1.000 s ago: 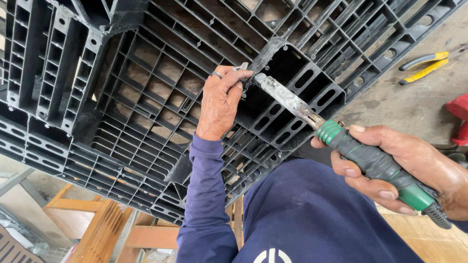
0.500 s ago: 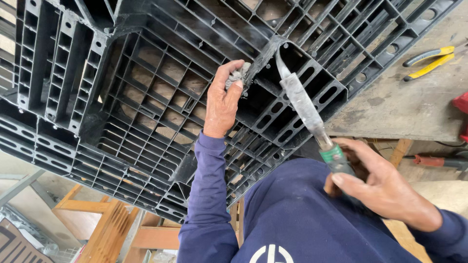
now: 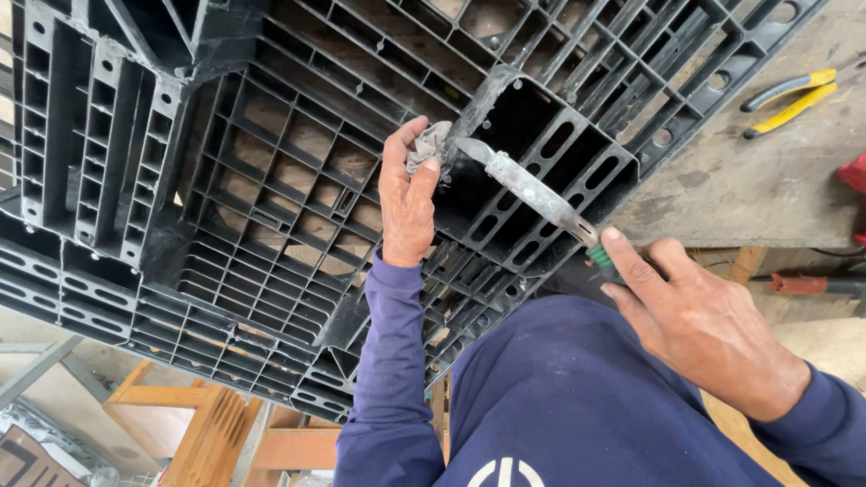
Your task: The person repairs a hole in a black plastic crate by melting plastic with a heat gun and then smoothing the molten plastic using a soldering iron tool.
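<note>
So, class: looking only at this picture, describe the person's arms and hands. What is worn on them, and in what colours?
Both arms are in long dark blue sleeves reaching the wrists. The left sleeve is creased along the forearm; the right sleeve shows only near the cuff. The left hand and right hand are bare, with no gloves. No ring or watch can be made out.

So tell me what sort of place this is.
Probably a repair workshop. A large black plastic pallet rests on a worn workbench, yellow-handled pliers lie on the bench, and the right hand holds a green-handled heated tool against the pallet.
</note>
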